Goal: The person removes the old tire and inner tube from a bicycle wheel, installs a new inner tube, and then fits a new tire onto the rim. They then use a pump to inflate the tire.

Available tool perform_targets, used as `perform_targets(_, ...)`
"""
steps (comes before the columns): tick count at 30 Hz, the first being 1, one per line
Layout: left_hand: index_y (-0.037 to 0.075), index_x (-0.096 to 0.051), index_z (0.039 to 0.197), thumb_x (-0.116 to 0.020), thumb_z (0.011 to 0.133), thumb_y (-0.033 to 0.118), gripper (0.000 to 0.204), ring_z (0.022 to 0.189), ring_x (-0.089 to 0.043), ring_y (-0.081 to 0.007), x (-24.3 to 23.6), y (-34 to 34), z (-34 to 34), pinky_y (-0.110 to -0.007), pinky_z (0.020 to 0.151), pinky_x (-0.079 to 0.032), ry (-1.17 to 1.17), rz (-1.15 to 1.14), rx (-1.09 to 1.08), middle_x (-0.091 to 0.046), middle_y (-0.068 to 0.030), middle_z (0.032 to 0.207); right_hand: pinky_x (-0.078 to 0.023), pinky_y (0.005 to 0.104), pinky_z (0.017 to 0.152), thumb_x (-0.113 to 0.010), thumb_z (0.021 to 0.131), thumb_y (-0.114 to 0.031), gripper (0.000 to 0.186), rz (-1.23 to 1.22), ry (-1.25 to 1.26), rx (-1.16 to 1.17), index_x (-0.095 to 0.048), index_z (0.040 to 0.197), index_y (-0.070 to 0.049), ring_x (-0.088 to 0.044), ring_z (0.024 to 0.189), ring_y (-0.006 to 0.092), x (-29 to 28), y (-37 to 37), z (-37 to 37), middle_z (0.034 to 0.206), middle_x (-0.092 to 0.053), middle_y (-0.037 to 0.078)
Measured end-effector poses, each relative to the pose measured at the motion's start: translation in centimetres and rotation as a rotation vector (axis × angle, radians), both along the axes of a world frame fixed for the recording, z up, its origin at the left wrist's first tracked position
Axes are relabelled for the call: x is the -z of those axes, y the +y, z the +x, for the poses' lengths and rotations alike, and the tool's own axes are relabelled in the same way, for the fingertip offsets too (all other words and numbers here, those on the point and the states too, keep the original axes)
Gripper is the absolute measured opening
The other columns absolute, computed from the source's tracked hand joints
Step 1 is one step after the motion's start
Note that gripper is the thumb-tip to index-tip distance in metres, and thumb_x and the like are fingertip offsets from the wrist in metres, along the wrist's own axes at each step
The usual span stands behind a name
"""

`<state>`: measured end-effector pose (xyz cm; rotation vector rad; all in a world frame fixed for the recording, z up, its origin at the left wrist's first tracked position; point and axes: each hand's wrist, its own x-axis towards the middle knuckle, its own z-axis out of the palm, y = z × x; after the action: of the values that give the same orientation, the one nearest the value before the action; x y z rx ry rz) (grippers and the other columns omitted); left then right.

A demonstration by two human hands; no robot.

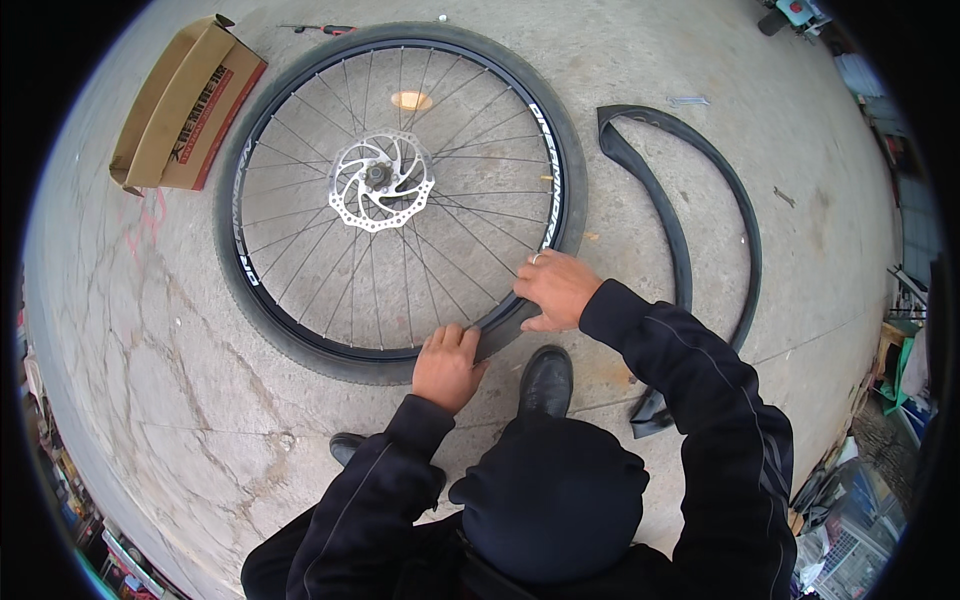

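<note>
Down by the near edge of the wheel, the left hand [447, 366] lay flat with its fingers close together, pressing on the tyre [300, 345] where it met the rim [330, 335]. It was pushing, not gripping. The right hand [555, 290] sat a little farther round, with its fingers curled over a loose bit of the black rubber that stood up from the rim, and its thumb tucked under. It looked half closed on that edge of the tyre.

The tyre looked soft enough to bend but tough and springy, so it would likely fight back when pushed. The best place to hold it seemed to be the raised edge by the rim, with both hands near each other. The wheel under it looked stiff and fairly heavy, and its thin spokes [300, 240] and shiny brake disc [381, 181] would be poor places to press.

The wheel lay flat on the concrete floor [150, 330], just in front of the person's black shoe [546, 380]. A long black inner tube [690, 220] lay curved on the floor to the right, apart from the wheel. A brown cardboard box [185, 105] sat at the far left, close to the tyre.
</note>
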<state>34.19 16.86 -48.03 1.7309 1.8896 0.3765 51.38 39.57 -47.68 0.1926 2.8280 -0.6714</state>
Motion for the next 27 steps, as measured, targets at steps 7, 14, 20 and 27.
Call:
perform_targets(7, 0.003, -0.063, 0.133, -0.087, 0.08, 0.026, 0.063, 0.109, -0.061, -0.0339, 0.0, -2.3, -1.8, -0.043, 0.095, -0.049, 0.069, 0.052, -0.006, -0.064, -0.0134, 0.122, -0.045, 0.0436, 0.107, -0.085, 0.077, -0.04, 0.047, 0.011, 0.029, 0.002, -0.071, 0.105, -0.005, -0.061, 0.117, 0.0314, 0.2, -0.6, 0.7, 0.112, -0.066, 0.011)
perform_targets(14, 0.002, -0.065, 0.126, -0.085, 0.086, 0.022, 0.049, 0.109, -0.061, -0.0364, 1.8, -5.6, -3.9, -0.045, 0.095, -0.048, 0.072, 0.272, -0.354, -0.065, -0.0188, 0.118, -0.04, 0.045, 0.117, -0.09, 0.075, -0.034, 0.064, 0.048, 0.117, 0.031, -0.067, 0.127, -0.004, -0.056, 0.131, 0.0326, 0.3, -1.1, 1.3, 0.136, -0.059, 0.015)
perform_targets(20, -0.007, -0.052, 0.134, -0.085, 0.092, 0.039, 0.07, 0.099, -0.053, -0.0221, 6.0, -10.2, -10.1, -0.04, 0.088, -0.049, -0.064, 0.324, -1.716, -0.054, -0.0101, 0.108, -0.037, 0.05, 0.12, -0.089, 0.076, -0.038, 0.063, -0.025, 0.117, 0.105, -0.067, 0.123, -0.002, -0.059, 0.124, 0.0339, 1.0, -1.8, 1.3, 0.122, -0.063, 0.016)
perform_targets(27, -0.005, -0.06, 0.131, -0.087, 0.089, 0.05, 0.075, 0.093, -0.067, -0.0217, 7.7, -10.5, -11.4, -0.036, 0.082, -0.057, -0.927, 0.023, -1.739, -0.068, -0.0134, 0.114, -0.037, 0.0502, 0.117, -0.079, 0.09, -0.043, 0.043, 0.025, 0.061, 0.259, -0.076, 0.104, -0.003, -0.067, 0.105, 0.0334, 3.1, -3.6, -0.9, 0.101, -0.069, 0.015)
